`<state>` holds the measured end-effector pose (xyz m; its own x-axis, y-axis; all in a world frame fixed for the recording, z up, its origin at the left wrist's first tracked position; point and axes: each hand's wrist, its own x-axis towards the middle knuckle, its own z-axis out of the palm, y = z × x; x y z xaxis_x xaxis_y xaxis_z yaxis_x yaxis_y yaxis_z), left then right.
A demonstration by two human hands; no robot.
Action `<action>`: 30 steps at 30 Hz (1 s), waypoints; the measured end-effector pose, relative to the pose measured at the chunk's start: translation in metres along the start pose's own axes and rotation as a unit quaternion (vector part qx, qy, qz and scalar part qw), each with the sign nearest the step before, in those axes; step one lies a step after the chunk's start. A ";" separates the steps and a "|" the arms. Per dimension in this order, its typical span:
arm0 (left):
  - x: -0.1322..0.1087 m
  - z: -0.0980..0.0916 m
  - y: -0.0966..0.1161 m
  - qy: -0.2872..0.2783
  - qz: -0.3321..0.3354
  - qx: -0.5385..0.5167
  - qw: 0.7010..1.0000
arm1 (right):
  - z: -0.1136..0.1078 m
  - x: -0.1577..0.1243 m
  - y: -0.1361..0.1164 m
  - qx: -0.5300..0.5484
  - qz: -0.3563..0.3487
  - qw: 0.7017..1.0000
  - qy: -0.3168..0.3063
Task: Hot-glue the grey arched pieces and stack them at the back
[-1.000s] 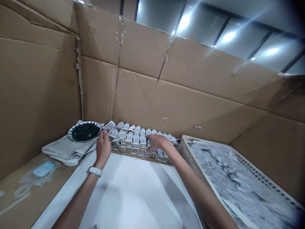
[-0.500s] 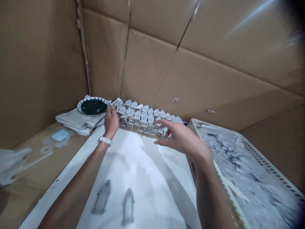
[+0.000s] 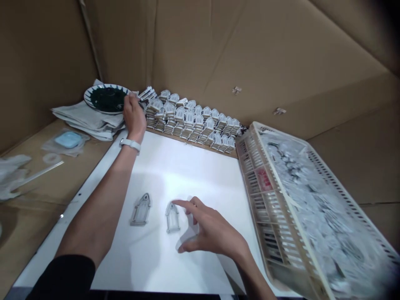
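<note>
Two small arched window-shaped pieces lie on the white board (image 3: 193,158): a left piece (image 3: 141,210) and a right piece (image 3: 173,217). My right hand (image 3: 212,229) is open beside the right piece, its index fingertip at the pointed top and its thumb held apart. At the back left, my left hand (image 3: 136,118) is closed by the right rim of a plate (image 3: 108,99) with a dark green surface. Whatever its fingers hold is hidden. Just right of that hand stand rows of stacked arched pieces (image 3: 189,118).
A plastic basket (image 3: 275,200) full of clear-bagged parts stands along the right side. Folded cloths (image 3: 103,127) lie under the plate. A light-blue item in clear plastic (image 3: 68,139) and a crumpled plastic bag (image 3: 14,171) are at the left. Cardboard walls (image 3: 187,50) enclose the back.
My right hand has moved from the stacked pieces down to the right piece on the board. My left hand has shifted slightly onto the plate's rim. The view has tilted downward.
</note>
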<state>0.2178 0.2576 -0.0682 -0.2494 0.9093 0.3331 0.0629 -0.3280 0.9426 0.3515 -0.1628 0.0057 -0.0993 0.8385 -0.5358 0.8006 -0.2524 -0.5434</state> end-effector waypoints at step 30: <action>-0.004 0.007 -0.013 -0.024 0.037 0.014 0.999 | 0.026 0.071 -0.069 0.004 -0.101 0.991 0.092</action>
<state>0.2246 0.2603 -0.0813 -0.1966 0.8941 0.4025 0.1060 -0.3887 0.9152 0.2739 -0.0984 -0.0118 -0.1472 0.9461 -0.2885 0.7703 -0.0733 -0.6334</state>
